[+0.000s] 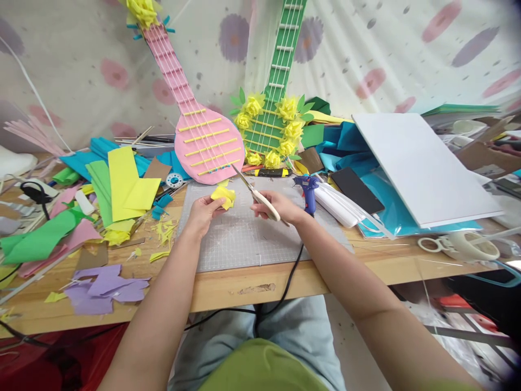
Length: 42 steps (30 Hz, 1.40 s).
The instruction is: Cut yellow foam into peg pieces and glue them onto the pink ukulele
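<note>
Between thumb and fingers, my left hand (204,213) pinches a small folded piece of yellow paper (223,196) above the grey cutting mat (240,247). My right hand (280,206) is closed around the pale handles of a pair of scissors (264,202), whose blades point up and left. The blade tips are apart from the yellow paper. Just right of my right hand, a blue glue gun (309,191) is on the mat. Beyond the mat lean a pink paper lute-like instrument (209,144) and a green one (266,127) trimmed with yellow paper flowers.
Yellow sheets (122,187), green paper (40,239) and purple scraps (106,288) litter the left side. A white board (423,163) leans over blue paper at right, near another pair of scissors (431,245). The glue gun's black cord (291,277) drops over the table's front edge.
</note>
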Motion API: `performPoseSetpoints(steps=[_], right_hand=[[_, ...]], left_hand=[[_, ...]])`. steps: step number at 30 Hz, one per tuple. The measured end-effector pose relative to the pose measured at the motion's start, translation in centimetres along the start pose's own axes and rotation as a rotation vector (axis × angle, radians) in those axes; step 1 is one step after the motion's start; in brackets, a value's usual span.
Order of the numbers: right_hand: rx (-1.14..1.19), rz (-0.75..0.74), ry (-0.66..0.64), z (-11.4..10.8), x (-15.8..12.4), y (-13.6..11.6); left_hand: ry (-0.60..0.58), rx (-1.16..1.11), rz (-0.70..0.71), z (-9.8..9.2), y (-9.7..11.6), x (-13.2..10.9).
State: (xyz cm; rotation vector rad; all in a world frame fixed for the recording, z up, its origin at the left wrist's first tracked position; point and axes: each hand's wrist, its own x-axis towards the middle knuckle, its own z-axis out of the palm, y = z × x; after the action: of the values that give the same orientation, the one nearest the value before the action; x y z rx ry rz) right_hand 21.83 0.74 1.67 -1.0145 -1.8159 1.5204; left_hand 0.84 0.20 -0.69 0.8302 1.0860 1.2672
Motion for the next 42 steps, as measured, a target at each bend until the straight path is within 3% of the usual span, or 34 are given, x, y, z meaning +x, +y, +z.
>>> performPoseSetpoints(steps=[3, 6, 10, 13, 17, 21, 25, 28, 31, 33, 37, 42], right_hand=[[0.082, -0.018, 0.126, 1.8, 1.3, -0.4], [0.271, -0.019, 0.148, 3.1, 2.5, -0.4], [0.664, 0.158, 0.057, 3.8, 3.6, -0.3], [0.814, 0.283, -0.085, 3.9, 3.8, -0.3], [0.936, 0.303, -0.209, 4.3, 3.8, -0.5], [0.963, 0.283, -0.239, 4.8, 3.8, -0.6], [0.829, 0.230, -0.140, 4.9, 3.8, -0.7], [0.572, 0.069, 0.098, 4.5, 3.6, -0.7], [0.201, -0.127, 0.380, 3.9, 3.3, -0.6], [-0.062, -0.194, 0.482, 3.6, 3.0, -0.6], [-0.397, -0.147, 0.500, 3.9, 2.3, -0.8], [-0.469, -0.099, 0.539, 4.9, 2.4, -0.7]], left_hand=[[-0.071, -0.100, -0.009, 0.5, -0.2, -0.2], [-0.135, -0.186, 0.022, 0.9, -0.3, -0.4], [-0.149, -0.244, 0.118, 1.0, -0.4, -0.4], [-0.172, -0.227, 0.135, 0.9, -0.4, -0.3], [-0.237, -0.243, 0.085, 0.7, -0.4, -0.4], [-0.316, -0.233, 0.051, 0.5, -0.5, -0.4], [-0.309, -0.199, 0.068, 0.3, -0.5, -0.2], [-0.304, -0.177, 0.084, 0.2, -0.2, -0.3], [-0.393, -0.208, 0.016, 0.3, 0.1, -0.7], [-0.410, -0.266, -0.045, 0.7, 0.1, -0.9], [-0.227, -0.269, -0.081, 1.9, -0.7, -0.8], [-0.039, -0.248, -0.034, 2.5, -1.4, -0.5]])
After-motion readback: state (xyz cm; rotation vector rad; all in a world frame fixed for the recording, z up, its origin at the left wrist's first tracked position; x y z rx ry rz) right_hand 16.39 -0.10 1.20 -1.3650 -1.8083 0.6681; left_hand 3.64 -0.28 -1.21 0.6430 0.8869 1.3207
